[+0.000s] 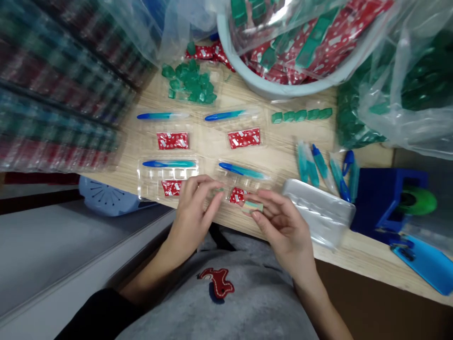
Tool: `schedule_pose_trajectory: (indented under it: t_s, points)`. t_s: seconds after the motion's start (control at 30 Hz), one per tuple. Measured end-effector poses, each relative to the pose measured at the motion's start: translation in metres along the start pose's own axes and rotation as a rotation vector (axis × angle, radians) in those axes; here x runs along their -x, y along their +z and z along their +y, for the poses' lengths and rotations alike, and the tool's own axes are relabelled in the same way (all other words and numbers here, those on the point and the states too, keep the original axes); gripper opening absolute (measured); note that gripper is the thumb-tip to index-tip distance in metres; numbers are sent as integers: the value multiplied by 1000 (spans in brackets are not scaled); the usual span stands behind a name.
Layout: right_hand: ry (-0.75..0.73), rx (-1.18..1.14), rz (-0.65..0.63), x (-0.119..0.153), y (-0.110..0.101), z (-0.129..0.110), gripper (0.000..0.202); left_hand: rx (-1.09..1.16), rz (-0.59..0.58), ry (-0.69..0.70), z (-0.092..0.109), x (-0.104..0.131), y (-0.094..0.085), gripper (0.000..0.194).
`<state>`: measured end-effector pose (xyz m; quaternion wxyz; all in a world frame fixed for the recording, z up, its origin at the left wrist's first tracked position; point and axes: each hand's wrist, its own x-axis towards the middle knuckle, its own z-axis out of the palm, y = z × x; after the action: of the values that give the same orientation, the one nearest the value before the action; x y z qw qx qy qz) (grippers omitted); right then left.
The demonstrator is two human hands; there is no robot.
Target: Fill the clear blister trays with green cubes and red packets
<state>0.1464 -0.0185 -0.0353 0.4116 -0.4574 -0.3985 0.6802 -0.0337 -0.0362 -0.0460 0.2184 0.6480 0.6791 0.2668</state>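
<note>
**Small block held at the table's near edge**

A small pale-green block [253, 206] sits pinched between the thumb and fingertips of the right hand [283, 226], at the near edge of the wooden table [279, 156]. The left hand [194, 208], at 9 o'clock of the block and just beside it, has its fingers curled; what they grasp cannot be told. At 12 o'clock of the hands lie clear trays [166, 177], each with a blue-green tool [169, 164] and a red packet [243, 138]. At 3 o'clock rests a stack of clear trays [318, 210]. At 12 o'clock, farther off, stands a pale basin [279, 85].
</note>
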Motion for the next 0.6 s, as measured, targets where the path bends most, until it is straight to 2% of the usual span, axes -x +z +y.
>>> schedule_pose_trajectory:
  t_s: [0.1, 0.17, 0.4, 0.6]
  points:
    - [-60, 55, -68, 7, 4, -8, 45, 402, -99, 73, 13, -2, -14, 16]
    - [-99, 108, -88, 12, 5, -12, 53, 495, -99, 118, 20, -3, -18, 16]
    - [-267, 297, -135, 18, 5, -20, 67, 504, -37, 172, 28, -7, -16, 13]
    - [-324, 345, -168, 19, 6, -20, 70, 470, 22, 239, 33, -6, -10, 17]
